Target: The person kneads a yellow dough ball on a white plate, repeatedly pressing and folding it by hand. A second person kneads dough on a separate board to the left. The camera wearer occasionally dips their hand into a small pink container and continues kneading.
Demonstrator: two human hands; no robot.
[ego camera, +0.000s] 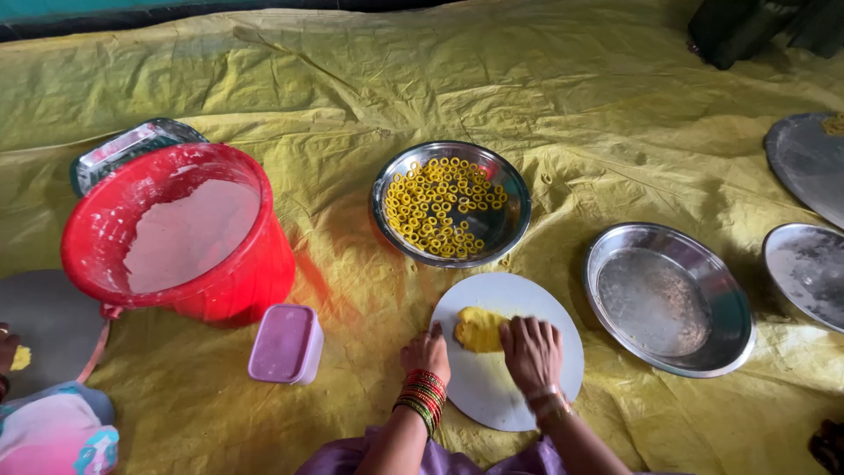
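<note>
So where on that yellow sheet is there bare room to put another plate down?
The far stretch of the yellow sheet beyond the red bucket and the bowl of yellow rings lies open. A smaller patch sits between the pink box and the white board. The steel plates at right lie close together.

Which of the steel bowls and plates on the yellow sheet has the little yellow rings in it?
The round steel bowl straight ahead of the hands, just beyond the white board. It holds the yellow rings; the steel dish to its right holds none.

Small lidded pink box (286,344) just beside red bucket (176,233); clear lidded rectangular box (123,149) behind it, partly hidden.
</note>
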